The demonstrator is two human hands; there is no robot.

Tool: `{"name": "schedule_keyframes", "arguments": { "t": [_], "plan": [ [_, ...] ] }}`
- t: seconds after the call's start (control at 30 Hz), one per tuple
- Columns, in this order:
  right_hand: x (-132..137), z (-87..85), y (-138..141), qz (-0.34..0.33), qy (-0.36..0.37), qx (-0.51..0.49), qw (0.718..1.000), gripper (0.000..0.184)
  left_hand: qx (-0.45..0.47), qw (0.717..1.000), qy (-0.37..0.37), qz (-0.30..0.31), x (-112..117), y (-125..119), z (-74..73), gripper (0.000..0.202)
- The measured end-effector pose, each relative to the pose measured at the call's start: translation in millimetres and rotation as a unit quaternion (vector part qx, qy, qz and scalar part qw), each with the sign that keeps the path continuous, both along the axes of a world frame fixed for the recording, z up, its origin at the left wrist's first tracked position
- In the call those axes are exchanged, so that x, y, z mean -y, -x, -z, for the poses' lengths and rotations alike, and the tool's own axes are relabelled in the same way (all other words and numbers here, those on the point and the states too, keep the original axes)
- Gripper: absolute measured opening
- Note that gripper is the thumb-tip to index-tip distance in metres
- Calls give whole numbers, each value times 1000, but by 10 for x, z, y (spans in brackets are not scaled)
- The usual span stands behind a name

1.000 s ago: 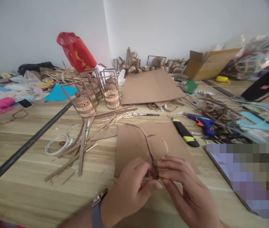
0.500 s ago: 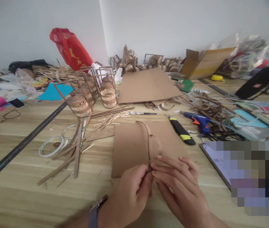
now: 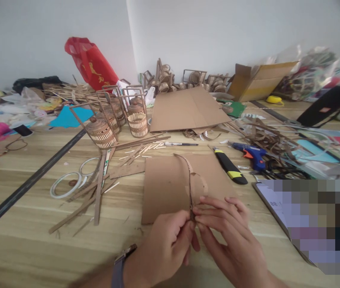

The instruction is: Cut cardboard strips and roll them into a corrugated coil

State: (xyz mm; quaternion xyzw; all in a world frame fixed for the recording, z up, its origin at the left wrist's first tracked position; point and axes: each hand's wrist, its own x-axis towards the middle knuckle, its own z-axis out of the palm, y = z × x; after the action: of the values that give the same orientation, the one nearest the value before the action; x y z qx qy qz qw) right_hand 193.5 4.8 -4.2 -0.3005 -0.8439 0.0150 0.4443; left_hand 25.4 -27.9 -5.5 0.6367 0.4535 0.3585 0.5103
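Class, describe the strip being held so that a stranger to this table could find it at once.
On the wooden table, find the cardboard sheet nearest the person. Over it, a thin dark strip runs in a curve to the left hand and right hand. Unlike the loose strips left of the sheet, it is held in the fingers.

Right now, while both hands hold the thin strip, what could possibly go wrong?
The thin brown strip might slip or crack, as the left hand and right hand grip only its near end. The black-and-yellow tool lies at the edge of the cardboard sheet, ahead of the right hand, so a forward reach could knock it.
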Motion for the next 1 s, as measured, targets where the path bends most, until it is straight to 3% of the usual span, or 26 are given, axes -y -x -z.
{"name": "schedule_keyframes", "arguments": {
  "t": [0.2, 0.33, 0.7, 1.0],
  "plan": [
    [-28, -1, -18, -13, 54, -37, 998, 16, -43, 998, -44, 25, -15, 44, -31, 36],
    [-33, 25, -37, -22, 74, -46, 996, 15, -62, 995, -76, -3, -33, 52, -22, 34],
    [-77, 72, 1, -22, 15, 8, 1000, 12, 78, 993, 81, -43, -68, -21, -8, 25],
    [-46, 127, 35, -27, 13, 14, 999, 17, 83, 987, 98, -98, -97, -40, -50, 21]
  ]
}}
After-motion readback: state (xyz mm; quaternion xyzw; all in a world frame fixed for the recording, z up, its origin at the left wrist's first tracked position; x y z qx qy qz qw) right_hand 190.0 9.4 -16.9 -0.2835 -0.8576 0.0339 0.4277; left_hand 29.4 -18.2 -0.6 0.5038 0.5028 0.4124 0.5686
